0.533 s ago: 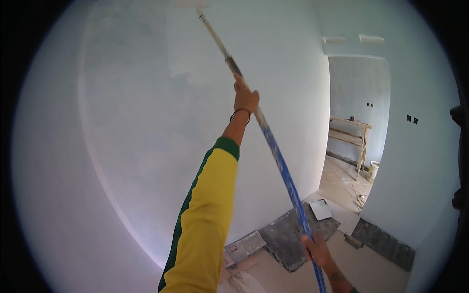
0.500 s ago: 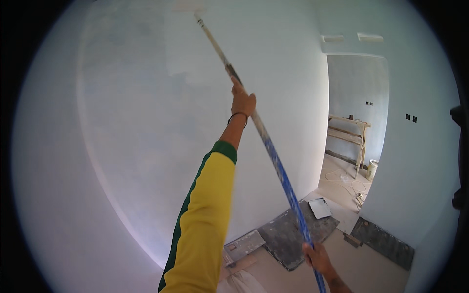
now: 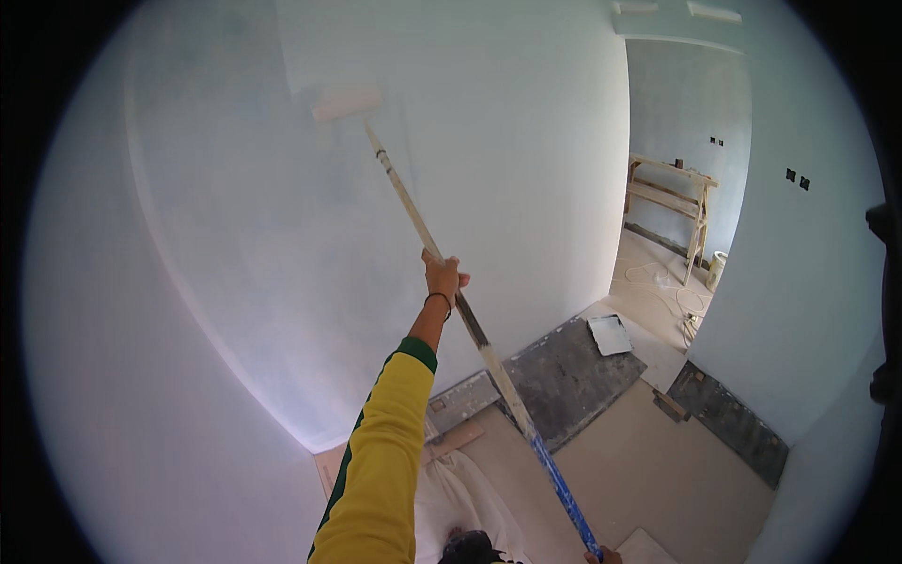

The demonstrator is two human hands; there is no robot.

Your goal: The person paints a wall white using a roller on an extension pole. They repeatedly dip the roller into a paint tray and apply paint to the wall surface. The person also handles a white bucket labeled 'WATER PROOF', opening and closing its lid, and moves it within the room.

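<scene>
A paint roller (image 3: 348, 102) with a pale sleeve lies against the light blue wall (image 3: 526, 188), its outline slightly blurred. From it a long paint-stained pole (image 3: 509, 390) slants down to the right, wooden in its upper part and blue at the lower end. Partway up, my left hand (image 3: 443, 277) is closed round the pole, the arm in a yellow sleeve with a green cuff. At the bottom edge, my right hand (image 3: 603, 556) grips the blue end; only part of it shows.
Dark stained boards (image 3: 573, 376) lie along the wall's foot, with a white paint tray (image 3: 611, 335) on them. Another dark board (image 3: 733, 418) leans by the right wall. Beyond the doorway stand a wooden trestle (image 3: 672, 197) and a bucket (image 3: 718, 270). A pale sheet (image 3: 460, 498) covers floor near me.
The roller has come down the wall into full view. My left hand has moved lower and now holds the wooden part; my right hand has dropped to the bottom edge. The view has tilted downward.
</scene>
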